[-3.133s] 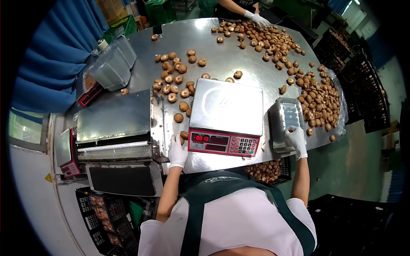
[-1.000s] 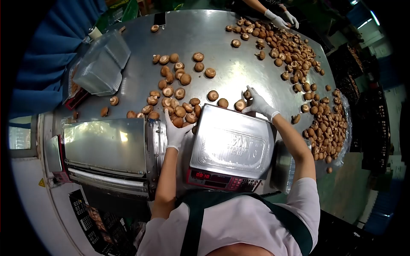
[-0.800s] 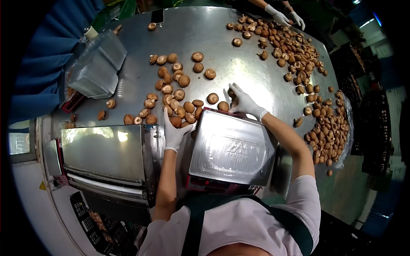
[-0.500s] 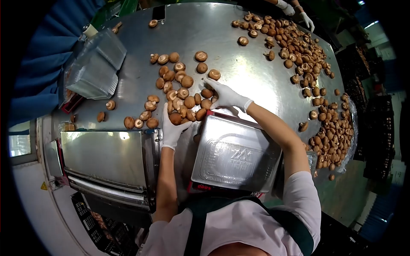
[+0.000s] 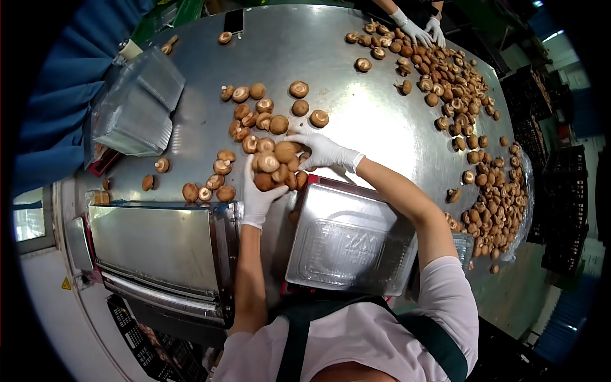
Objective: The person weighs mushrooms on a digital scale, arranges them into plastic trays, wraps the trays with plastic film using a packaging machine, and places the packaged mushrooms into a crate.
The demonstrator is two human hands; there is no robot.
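Mushroom pile: a heap of mushrooms (image 5: 275,167) now sits bunched between both gloved hands on the steel table (image 5: 356,95), just past the far edge of the scale, at its 11 o'clock.
Change: a moment ago these caps lay loose and spread; the right hand has swept in from 3 o'clock and crowded them against the left.
Meaning: looks like a double handful is being gathered, scooped up tight.
Left hand (image 5: 258,194): open palm cupped against the near side of the heap, at its 7 o'clock.
Right hand (image 5: 318,149): fingers spread, pressing the heap from 2 o'clock.
Scale (image 5: 350,239): tray on its pan, no mushrooms in it.
Hidden: scale display cut off by the person's chest; caps under the palms can't be counted.
Far edge: a co-worker's gloves (image 5: 420,28) at 1 o'clock, among more mushrooms.
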